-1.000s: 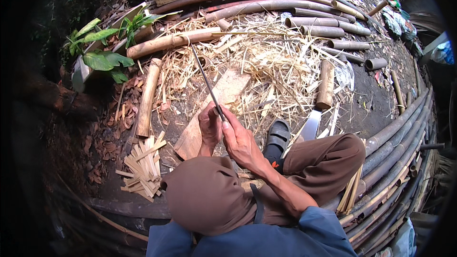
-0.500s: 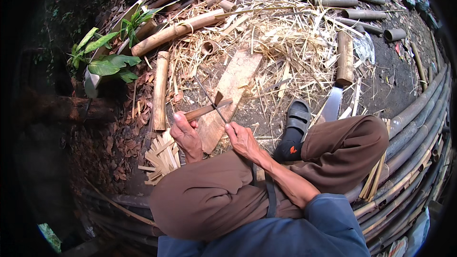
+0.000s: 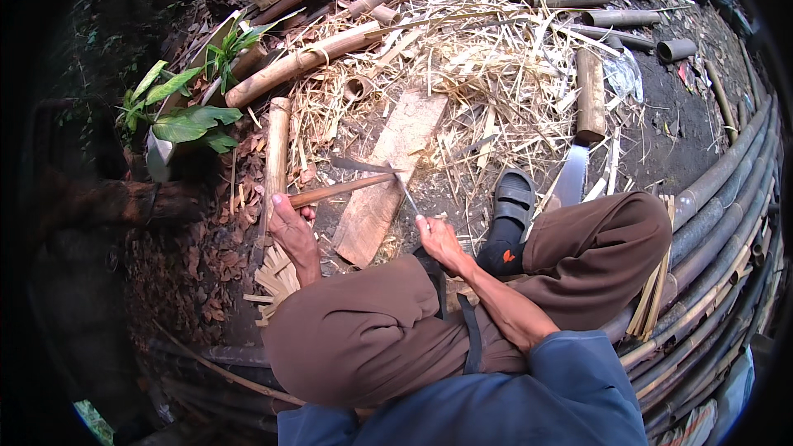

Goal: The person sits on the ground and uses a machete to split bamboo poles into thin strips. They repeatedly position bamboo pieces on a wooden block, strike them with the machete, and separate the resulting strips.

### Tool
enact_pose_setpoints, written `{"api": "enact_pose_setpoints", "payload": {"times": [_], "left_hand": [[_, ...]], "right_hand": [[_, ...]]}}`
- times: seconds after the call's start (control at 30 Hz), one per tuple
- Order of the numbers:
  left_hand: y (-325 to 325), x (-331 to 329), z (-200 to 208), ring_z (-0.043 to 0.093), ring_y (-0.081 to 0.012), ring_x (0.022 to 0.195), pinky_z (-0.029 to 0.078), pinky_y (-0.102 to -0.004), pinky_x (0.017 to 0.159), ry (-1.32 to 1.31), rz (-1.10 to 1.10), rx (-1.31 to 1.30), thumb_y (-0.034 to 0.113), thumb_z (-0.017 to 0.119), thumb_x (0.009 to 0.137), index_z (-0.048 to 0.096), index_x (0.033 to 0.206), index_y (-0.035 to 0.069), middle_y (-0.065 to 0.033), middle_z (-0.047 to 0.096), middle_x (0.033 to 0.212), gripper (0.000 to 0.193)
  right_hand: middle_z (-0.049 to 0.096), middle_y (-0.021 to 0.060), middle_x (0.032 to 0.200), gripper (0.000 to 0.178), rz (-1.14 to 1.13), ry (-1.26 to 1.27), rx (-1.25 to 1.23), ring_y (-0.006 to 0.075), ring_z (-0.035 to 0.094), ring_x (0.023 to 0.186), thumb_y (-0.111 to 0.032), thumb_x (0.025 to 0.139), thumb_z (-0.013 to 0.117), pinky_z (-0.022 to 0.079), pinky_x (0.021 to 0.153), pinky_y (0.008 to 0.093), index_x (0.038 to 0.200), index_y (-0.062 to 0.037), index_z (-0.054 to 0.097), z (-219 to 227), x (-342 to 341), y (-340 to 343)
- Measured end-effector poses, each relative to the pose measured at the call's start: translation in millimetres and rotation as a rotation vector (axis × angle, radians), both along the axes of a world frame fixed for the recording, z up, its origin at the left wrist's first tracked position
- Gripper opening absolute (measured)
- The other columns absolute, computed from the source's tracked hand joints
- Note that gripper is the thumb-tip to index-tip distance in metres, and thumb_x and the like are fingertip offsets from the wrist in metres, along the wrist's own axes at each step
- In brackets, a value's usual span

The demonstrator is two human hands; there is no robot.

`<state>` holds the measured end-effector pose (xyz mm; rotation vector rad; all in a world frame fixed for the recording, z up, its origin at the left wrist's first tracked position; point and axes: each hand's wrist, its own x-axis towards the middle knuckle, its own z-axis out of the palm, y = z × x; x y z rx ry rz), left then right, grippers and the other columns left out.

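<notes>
My left hand [image 3: 295,235] is closed around the near end of a narrow brown bamboo strip [image 3: 343,188], which points right over a worn wooden board [image 3: 392,144]. In my right hand [image 3: 443,243] is a thin-bladed knife [image 3: 406,192], its blade meeting the strip's far end. From that same spot a dark flat sliver [image 3: 359,164] reaches left above the strip. I cannot tell whether it is split bamboo or part of the blade. Beside my left hand lies a bundle of pale split strips [image 3: 277,277], partly hidden by my knee.
Shavings [image 3: 504,66] cover the ground ahead. A wooden-handled broad blade [image 3: 572,177] lies right of my sandalled foot [image 3: 512,206]. Bamboo poles [image 3: 710,223] are stacked along the right. A bamboo length [image 3: 277,144] and a leafy plant [image 3: 186,124] are at left.
My right hand has moved right and slightly down with the knife. My left hand has shifted a little left with the strip, and the knife now meets the strip nearer its far end.
</notes>
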<state>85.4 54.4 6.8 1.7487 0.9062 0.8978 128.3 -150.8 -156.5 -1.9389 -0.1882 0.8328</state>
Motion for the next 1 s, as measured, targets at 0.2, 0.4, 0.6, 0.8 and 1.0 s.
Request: {"api": "enact_pose_setpoints", "payload": {"times": [0.2, 0.4, 0.6, 0.8, 1.0], "left_hand": [[14.1, -22.2, -17.0, 0.058, -0.0162, 0.079, 0.051, -0.0275, 0.06, -0.011, -0.155, -0.195, 0.061, 0.029, 0.098, 0.054, 0.111, 0.001, -0.0141, 0.055, 0.107, 0.066], [-30.6, -51.3, -20.1, 0.056, -0.0182, 0.081, 0.055, -0.03, 0.068, -0.161, -0.337, -1.358, 0.061, 0.038, 0.095, 0.036, 0.138, 0.006, -0.0168, 0.053, 0.119, 0.07], [-18.2, -49.2, -111.8, 0.064, -0.0169, 0.085, 0.053, -0.0263, 0.066, -0.014, -0.558, -0.93, 0.011, 0.056, 0.097, 0.02, 0.148, 0.004, -0.0135, 0.063, 0.099, 0.063], [10.2, 23.1, -77.5, 0.067, -0.0194, 0.091, 0.054, -0.0308, 0.085, -0.124, -0.532, -0.477, 0.013, 0.05, 0.1, 0.046, 0.131, -0.002, -0.0116, 0.066, 0.102, 0.035], [24.0, 65.2, -77.7, 0.065, -0.0174, 0.091, 0.05, -0.0302, 0.091, -0.345, -0.419, -0.183, 0.013, 0.051, 0.099, 0.053, 0.119, -0.003, -0.0098, 0.066, 0.103, 0.026]], "right_hand": [[0.062, 0.0335, 0.085, 0.053, 0.113, -0.133, -0.054, 0.0504, 0.06, 0.086, -0.042, 0.098, 0.042, 0.046, 0.079, 0.0535, 0.091, 0.006, 0.063, 0.1, -2.0, -7.7], [0.067, 0.0216, 0.089, 0.056, -0.236, -0.16, 0.069, 0.0341, 0.065, 0.087, -0.045, 0.094, 0.049, 0.049, 0.077, 0.0428, 0.123, 0.0021, 0.056, 55.6, 62.7, -25.7], [0.062, 0.0145, 0.08, 0.059, -0.37, -0.108, 0.136, 0.0223, 0.061, 0.065, -0.042, 0.094, 0.051, 0.05, 0.064, 0.0368, 0.139, -0.004, 0.042, 84.7, 85.4, -45.1], [0.044, -0.0027, 0.058, 0.059, -0.323, 0.072, 0.412, 0.0071, 0.044, 0.044, -0.023, 0.097, 0.053, 0.039, 0.039, 0.0256, 0.149, -0.0085, 0.031, 113.0, 61.4, -43.7], [0.048, -0.0014, 0.061, 0.056, -0.201, 0.02, 0.485, 0.0078, 0.052, 0.05, -0.019, 0.099, 0.05, 0.044, 0.046, 0.0246, 0.15, -0.0082, 0.03, 137.9, 46.3, -46.2]]}}
